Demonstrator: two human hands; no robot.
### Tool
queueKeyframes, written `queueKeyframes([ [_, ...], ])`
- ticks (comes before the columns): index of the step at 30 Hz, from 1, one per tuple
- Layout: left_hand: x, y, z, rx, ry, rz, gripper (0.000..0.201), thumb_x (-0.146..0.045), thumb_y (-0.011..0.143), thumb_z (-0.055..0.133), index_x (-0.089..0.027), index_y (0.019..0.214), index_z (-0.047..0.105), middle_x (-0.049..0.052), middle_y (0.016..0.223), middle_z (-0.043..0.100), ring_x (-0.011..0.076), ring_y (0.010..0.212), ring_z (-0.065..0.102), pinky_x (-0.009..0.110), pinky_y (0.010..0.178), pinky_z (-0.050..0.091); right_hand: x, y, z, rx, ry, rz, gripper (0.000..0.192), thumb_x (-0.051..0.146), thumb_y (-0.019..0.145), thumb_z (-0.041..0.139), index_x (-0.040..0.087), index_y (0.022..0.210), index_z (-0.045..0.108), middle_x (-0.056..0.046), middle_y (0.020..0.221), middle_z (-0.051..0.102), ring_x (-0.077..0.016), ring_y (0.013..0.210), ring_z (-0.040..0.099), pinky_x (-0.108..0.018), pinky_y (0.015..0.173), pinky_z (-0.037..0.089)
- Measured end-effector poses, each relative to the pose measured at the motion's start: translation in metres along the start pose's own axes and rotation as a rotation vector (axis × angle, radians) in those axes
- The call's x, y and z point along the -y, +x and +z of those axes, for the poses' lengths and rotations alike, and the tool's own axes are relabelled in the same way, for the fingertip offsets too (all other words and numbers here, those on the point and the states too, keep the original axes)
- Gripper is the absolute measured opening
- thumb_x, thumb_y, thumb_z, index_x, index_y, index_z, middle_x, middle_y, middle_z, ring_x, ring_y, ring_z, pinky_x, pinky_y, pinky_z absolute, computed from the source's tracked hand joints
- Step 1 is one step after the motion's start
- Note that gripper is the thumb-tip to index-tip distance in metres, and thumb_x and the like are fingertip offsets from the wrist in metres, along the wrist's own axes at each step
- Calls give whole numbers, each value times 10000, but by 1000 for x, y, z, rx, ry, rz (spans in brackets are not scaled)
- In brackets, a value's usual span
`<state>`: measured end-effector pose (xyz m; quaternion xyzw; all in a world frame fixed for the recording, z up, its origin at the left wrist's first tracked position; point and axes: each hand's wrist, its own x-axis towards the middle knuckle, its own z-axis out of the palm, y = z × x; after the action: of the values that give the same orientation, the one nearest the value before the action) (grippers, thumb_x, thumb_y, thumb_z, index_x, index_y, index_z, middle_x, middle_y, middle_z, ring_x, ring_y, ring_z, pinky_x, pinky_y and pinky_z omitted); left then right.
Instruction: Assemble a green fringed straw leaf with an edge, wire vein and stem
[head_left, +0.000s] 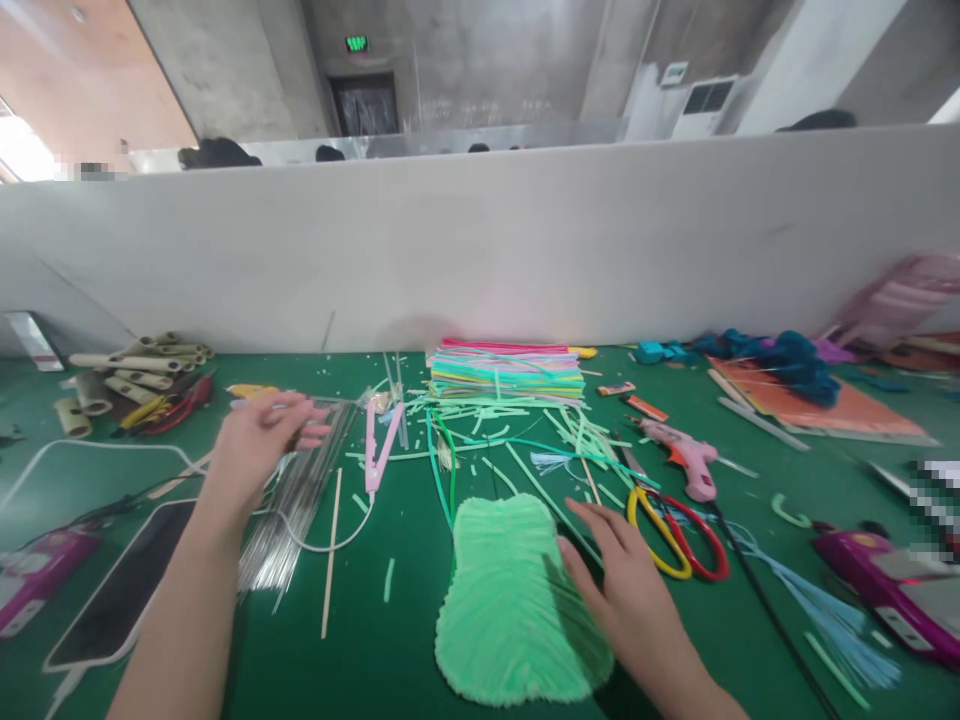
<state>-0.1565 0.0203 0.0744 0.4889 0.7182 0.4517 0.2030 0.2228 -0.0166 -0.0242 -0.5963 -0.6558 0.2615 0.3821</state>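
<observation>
A light green fuzzy leaf-shaped piece lies flat on the green table. My right hand rests on its right edge with the fingers spread, holding it down. My left hand reaches over a bundle of thin silver wires at the left, fingers curled on the top of the bundle; whether a wire is pinched is unclear. A pink flat tool lies just right of the wires.
A stack of coloured sheets sits at the back centre, with green strips scattered before it. Scissors with yellow and red handles and a pink glue gun lie right. A phone lies left. A white partition stands behind.
</observation>
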Motion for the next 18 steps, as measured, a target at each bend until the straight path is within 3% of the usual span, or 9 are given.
queueKeyframes([
  [2, -18, -32, 22, 170, -235, 1, 346, -439, 772, 633, -177, 982, 550, 58, 851, 732, 201, 710, 712, 333, 644, 590, 22, 2, -1, 57, 90, -10, 424, 518, 806, 575, 232, 1109, 651, -119, 1178, 605, -297, 1103, 539, -451, 985, 407],
  [6, -42, -107, 84, 758, -403, -126, 244, -428, 782, 641, -216, 881, 574, 46, 772, 723, 206, 643, 712, 308, 571, 567, 71, 7, 8, 391, 567, 96, 480, 555, 827, 565, 236, 1182, 620, -104, 1171, 651, -252, 1038, 613, -358, 853, 509],
  [8, -43, -128, 105, 828, -352, -120, 211, -427, 784, 633, -228, 828, 580, 37, 770, 709, 205, 643, 711, 299, 574, 558, 85, 12, 16, 398, 709, 131, 441, 549, 833, 575, 206, 1096, 660, -101, 1075, 699, -233, 979, 648, -333, 833, 516],
  [10, -38, -126, 107, 788, -291, -77, 207, -428, 788, 628, -224, 767, 599, 31, 749, 697, 200, 687, 700, 292, 623, 541, 89, 19, 23, 359, 783, 186, 424, 554, 832, 581, 176, 999, 679, -97, 925, 734, -210, 845, 682, -315, 774, 531],
  [12, -26, -102, 93, 695, -127, -13, 254, -449, 791, 620, -213, 696, 627, 25, 688, 678, 195, 689, 664, 285, 643, 501, 85, 26, 29, 330, 847, 255, 455, 577, 824, 582, 157, 979, 663, -90, 813, 739, -190, 734, 689, -299, 712, 540],
  [14, -10, -64, 70, 339, 471, 91, 353, -519, 858, 468, -238, 724, 634, -9, 679, 678, 168, 629, 628, 259, 607, 461, 77, 32, 33, 331, 915, 326, 487, 598, 812, 583, 154, 1007, 636, -81, 770, 738, -183, 707, 694, -290, 688, 545],
  [15, 0, -45, 58, 236, 580, 71, 333, -489, 872, 443, -235, 800, 646, 13, 759, 701, 195, 699, 637, 274, 635, 449, 73, 34, 35, 342, 937, 354, 491, 601, 805, 590, 155, 1008, 626, -78, 766, 739, -183, 712, 698, -287, 686, 546],
  [18, 30, 1, 36, 131, 742, -10, 250, -380, 849, 473, -208, 832, 654, 80, 880, 708, 262, 851, 641, 303, 696, 436, 64, 36, 40, 389, 949, 425, 472, 583, 793, 619, 154, 992, 617, -70, 748, 738, -185, 717, 707, -283, 678, 549],
])
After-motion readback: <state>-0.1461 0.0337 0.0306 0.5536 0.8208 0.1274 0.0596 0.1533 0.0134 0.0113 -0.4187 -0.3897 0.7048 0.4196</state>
